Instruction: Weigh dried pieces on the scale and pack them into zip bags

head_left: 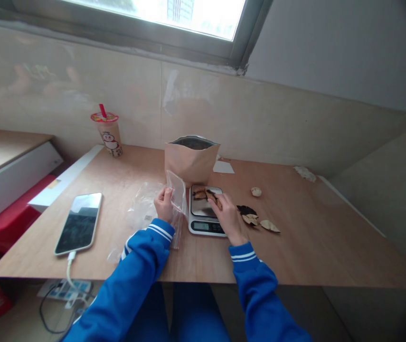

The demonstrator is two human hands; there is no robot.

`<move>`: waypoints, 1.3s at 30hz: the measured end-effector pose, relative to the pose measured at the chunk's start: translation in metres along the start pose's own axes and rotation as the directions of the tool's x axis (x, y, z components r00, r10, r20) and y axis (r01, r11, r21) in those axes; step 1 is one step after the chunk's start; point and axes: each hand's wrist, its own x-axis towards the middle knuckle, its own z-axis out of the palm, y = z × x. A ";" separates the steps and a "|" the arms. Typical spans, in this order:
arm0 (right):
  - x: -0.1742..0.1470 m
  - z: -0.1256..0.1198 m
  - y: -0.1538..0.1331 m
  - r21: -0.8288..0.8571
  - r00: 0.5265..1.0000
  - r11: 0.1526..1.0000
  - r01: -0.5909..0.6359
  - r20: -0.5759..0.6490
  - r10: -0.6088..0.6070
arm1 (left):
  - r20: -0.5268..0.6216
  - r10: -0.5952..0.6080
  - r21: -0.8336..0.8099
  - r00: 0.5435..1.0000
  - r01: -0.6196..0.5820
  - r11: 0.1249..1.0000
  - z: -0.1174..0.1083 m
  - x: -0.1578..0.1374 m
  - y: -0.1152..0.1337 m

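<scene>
My left hand is closed on the edge of a clear plastic bag, which stands partly up beside the scale. With bent fingers, my right hand reaches over the digital kitchen scale and grips a brown dried piece. More brown dried pieces lie on the scale's metal plate; their exact kind is unclear. Behind the scale a brown kraft paper pouch stands upright with its top gaping. Right of my right hand are pale and dark dried slices and a small round whitish piece.
More crumpled clear plastic bags spread left of the scale. A phone with a charging cable lies at the left. A drink cup with a red straw stands at the back left. The tiled wall bounds the wooden table.
</scene>
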 end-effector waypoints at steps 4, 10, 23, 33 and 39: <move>0.022 -0.015 -0.055 0.432 0.970 0.876 -0.215 -0.011 0.243 | 0.085 0.010 0.038 0.996 -0.014 0.999 -0.001 -0.005 -0.004; 0.048 -0.009 -0.108 0.662 0.901 0.611 -0.434 0.326 0.286 | 0.190 0.090 0.096 0.978 -0.110 0.989 -0.003 -0.011 -0.006; 0.048 -0.009 -0.105 -0.137 0.928 0.964 -0.230 0.269 0.259 | 0.219 -0.002 0.025 0.976 -0.004 1.000 -0.003 -0.018 -0.005; 0.064 -0.021 -0.124 -0.350 0.823 0.935 -0.056 0.514 0.241 | 0.219 0.005 0.006 0.976 -0.007 1.000 -0.002 -0.016 -0.004; 0.063 -0.013 -0.127 -0.117 0.888 0.979 -0.165 0.414 0.199 | 0.227 -0.008 0.010 0.974 0.005 1.000 -0.001 -0.017 -0.002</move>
